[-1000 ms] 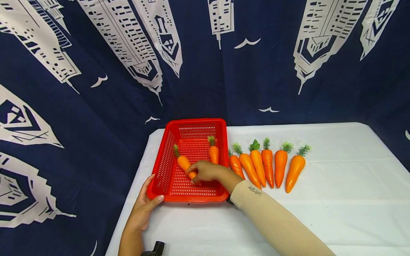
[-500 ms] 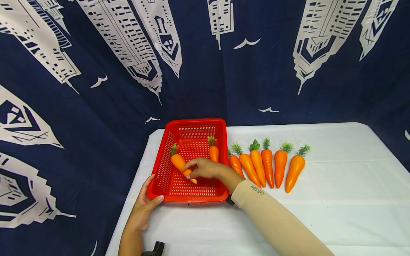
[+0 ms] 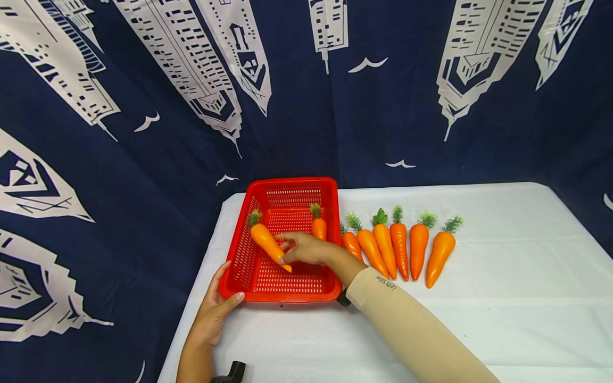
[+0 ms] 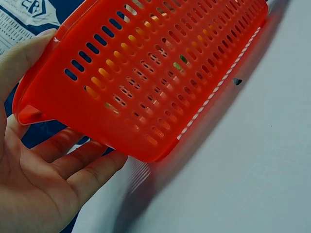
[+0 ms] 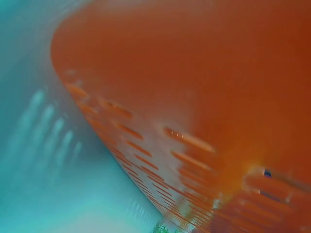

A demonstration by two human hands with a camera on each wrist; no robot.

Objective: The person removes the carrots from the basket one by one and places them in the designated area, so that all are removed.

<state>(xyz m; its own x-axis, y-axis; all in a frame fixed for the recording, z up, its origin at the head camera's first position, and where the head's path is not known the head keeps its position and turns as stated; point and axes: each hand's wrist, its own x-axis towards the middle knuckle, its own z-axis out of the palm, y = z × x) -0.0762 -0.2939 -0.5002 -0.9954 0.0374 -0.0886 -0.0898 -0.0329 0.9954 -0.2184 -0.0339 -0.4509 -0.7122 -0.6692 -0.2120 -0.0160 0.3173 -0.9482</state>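
Observation:
A red perforated plastic basket (image 3: pixel 282 298) stands on the white-covered table. My left hand (image 3: pixel 210 319) grips its near left corner, thumb over the rim. In the left wrist view the fingers (image 4: pixel 92 174) lie against the basket's outer side. My right hand (image 3: pixel 306 249) reaches inside over the right rim and holds an orange carrot (image 3: pixel 265 240) near its thin end between thumb and fingers. That carrot slants, its green top toward the far left wall. A second carrot (image 3: pixel 319 229) lies along the right side, its lower part hidden by my hand.
Several more carrots (image 3: pixel 418 250) lie in a row on the table, right of the basket. A dark blue curtain (image 3: pixel 297 133) with white buildings hangs behind and to the left. Blurred basket wall (image 5: pixel 146 73) fills most of the right wrist view.
The carrot in my right hand has shifted toward the basket's left wall, its green top moving left and away from me. The left hand and basket have stayed put.

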